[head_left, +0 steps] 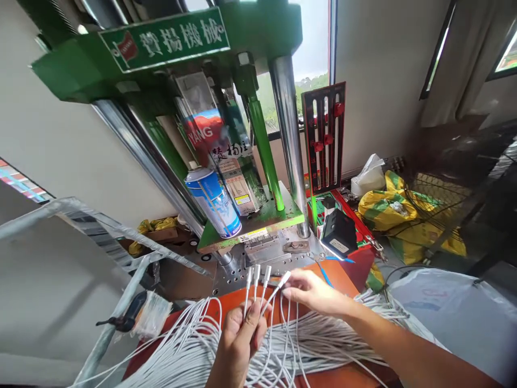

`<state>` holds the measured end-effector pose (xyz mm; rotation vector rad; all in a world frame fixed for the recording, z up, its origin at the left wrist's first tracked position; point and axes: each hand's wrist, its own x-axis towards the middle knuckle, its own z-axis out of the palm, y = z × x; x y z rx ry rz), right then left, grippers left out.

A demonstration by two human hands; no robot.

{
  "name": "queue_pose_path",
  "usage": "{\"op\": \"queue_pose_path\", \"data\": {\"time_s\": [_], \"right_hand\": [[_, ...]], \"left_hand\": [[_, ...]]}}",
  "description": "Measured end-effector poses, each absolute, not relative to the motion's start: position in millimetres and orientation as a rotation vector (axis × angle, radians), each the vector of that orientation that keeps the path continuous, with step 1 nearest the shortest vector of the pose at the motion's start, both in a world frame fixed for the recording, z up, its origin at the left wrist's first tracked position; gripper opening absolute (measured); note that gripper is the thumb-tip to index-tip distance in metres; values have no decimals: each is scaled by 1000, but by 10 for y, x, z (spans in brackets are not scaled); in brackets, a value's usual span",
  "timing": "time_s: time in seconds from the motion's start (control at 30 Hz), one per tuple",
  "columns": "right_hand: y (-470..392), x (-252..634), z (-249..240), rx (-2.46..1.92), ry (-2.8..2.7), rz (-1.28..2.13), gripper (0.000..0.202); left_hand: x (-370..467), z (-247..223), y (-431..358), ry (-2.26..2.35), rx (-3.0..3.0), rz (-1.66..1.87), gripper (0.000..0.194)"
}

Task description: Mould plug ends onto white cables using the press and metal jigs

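Left hand (245, 330) grips white cables (256, 285) near a spray can (213, 202) below "YANG" lettering (201, 136).

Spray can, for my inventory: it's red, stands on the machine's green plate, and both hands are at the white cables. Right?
No, the spray can is blue, as the head view shows. It does stand on the machine's green plate, with the left hand and right hand at the white cables.

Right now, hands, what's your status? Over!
Left hand: gripping four thin white cables with white cylindrical ends, tips up. Right hand: fingers at the rightmost end. Possibly in the way: heaped loose white cables beneath both hands.
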<state>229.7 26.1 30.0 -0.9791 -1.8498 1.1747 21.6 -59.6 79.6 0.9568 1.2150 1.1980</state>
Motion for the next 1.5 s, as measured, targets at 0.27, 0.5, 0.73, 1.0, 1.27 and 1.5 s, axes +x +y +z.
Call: {"op": "queue_pose_path", "data": {"time_s": [0.27,0.5,0.73,1.0,1.27,1.5], "right_hand": [[172,1943,637,-553,-1105,1654,43],[364,2035,483,-596,-1072,1671,39],[393,2122,423,-724,-1140,1603,43],[366,2083,390,-790,-1125,1629,37],[358,2093,324,-951,-1253,1452,36],[391,2078,340,-638,-1131,1828,48]], "left_hand": [[301,637,-340,1220,954,1028,54],[276,596,-261,1112,710,959,51],[207,549,-265,1107,639,946,51],[187,562,-351,1167,592,954,49],[197,514,-388,1239,596,961,49],[227,491,-370,1251,791,891,49]]}}
